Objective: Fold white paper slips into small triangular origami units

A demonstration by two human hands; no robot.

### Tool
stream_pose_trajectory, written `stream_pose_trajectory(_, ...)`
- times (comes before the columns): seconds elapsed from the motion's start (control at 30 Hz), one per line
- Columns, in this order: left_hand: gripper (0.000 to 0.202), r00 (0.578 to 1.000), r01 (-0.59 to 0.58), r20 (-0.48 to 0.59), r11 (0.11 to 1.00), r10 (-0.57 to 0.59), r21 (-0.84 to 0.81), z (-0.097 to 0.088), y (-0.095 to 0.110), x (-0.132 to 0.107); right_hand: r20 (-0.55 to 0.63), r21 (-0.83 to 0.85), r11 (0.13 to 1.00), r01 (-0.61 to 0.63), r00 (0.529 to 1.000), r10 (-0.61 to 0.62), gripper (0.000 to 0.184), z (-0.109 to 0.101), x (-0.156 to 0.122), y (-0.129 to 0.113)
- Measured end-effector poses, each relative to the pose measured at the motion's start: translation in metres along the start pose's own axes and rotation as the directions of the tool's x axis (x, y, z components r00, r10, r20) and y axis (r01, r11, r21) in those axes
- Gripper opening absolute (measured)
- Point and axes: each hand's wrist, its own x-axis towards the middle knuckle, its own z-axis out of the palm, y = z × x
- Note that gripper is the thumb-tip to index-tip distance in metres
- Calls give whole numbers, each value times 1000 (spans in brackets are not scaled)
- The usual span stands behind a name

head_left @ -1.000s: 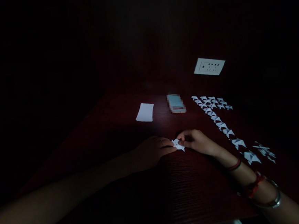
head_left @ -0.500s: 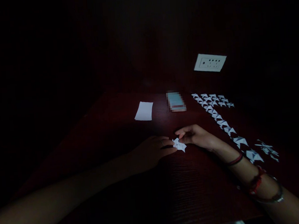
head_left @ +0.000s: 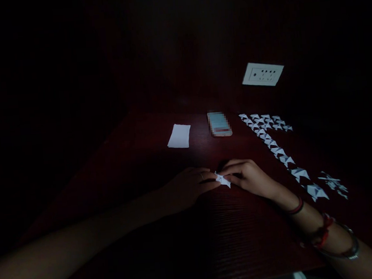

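Note:
A small white folded paper figure with pointed corners lies on the dark red table. My left hand, a ring on one finger, grips its left side with the fingertips. From the right, the bent fingers of my right hand pinch its upper right part and cover some of it. Similar folded paper pieces stand in rows on the table, to the right of my right hand.
A stack of white paper sheets lies beyond my left hand. Right of it is a blurred phone. Thin paper scraps are heaped at the right. A white socket panel sits on the wall. The surroundings are very dark.
My right hand's fingers have come down over the paper figure, with the index finger now pressing on its top. My left hand holds nearly the same place. The view has shifted slightly.

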Motion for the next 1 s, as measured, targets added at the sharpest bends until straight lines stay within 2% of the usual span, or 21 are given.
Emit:
stream_pose_trajectory(0.1, 44, 1000, 11, 3, 1000, -11, -7, -1, 1, 0, 53, 11, 997, 74, 996, -74, 25, -3, -3, 4)
stream_pose_trajectory(0.27, 45, 1000, 16, 2, 1000, -16, -9, -1, 1, 0, 94, 52, 994, 96, 990, -101, 22, -6, -3, 9)
stream_pose_trajectory(0.57, 44, 999, 40, 37, 998, -39, -44, 0, 2, 2, 52, 10, 997, 81, 995, -82, 25, -4, -3, 11)
stream_pose_trajectory(0.77, 42, 1000, 9, 12, 999, -8, -46, 2, 0, 4, 34, -118, 991, 69, 997, -65, 28, -5, -4, 8)
stream_pose_trajectory(1.0, 39, 1000, -4, -21, 999, 4, -32, 1, 2, 4, 158, -318, 936, 149, 982, -103, 27, -8, -6, 8)
